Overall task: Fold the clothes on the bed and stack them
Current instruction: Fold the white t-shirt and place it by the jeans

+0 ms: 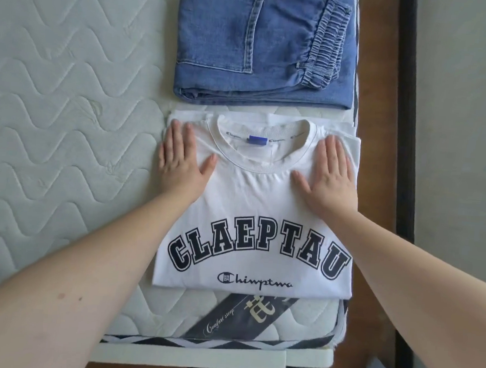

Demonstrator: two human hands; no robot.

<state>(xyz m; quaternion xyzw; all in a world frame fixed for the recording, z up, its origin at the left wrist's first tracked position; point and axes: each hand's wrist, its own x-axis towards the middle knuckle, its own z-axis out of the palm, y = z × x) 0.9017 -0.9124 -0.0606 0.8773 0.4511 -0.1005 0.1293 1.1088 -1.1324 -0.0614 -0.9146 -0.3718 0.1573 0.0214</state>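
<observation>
A folded white T-shirt (258, 213) lies in the centre of the frame on the bare quilted mattress (68, 114) of the bed, its round collar toward the top of the frame and dark block lettering arched across its lower half. A small blue tag (257, 140) shows inside the collar.

The left hand (184, 156) lies flat on the shirt's shoulder area at centre left, fingers straight and close together, thumb spread toward the collar; it grips nothing. The right hand (329, 172) mirrors it at centre right, palm down, fingers straight, thumb angled inward, also pressing on the cloth without holding it. Both bare forearms run in from the lower corners.

Just above the shirt, in the upper centre of the frame, sit folded blue jeans (263, 44), apart from the shirt by a narrow strip of mattress, a back pocket and elastic waistband facing up.

Below the shirt, a dark label (241, 317) with pale script is sewn to the mattress near its lower edge. A brown floor strip (374, 135) runs down the right side.
</observation>
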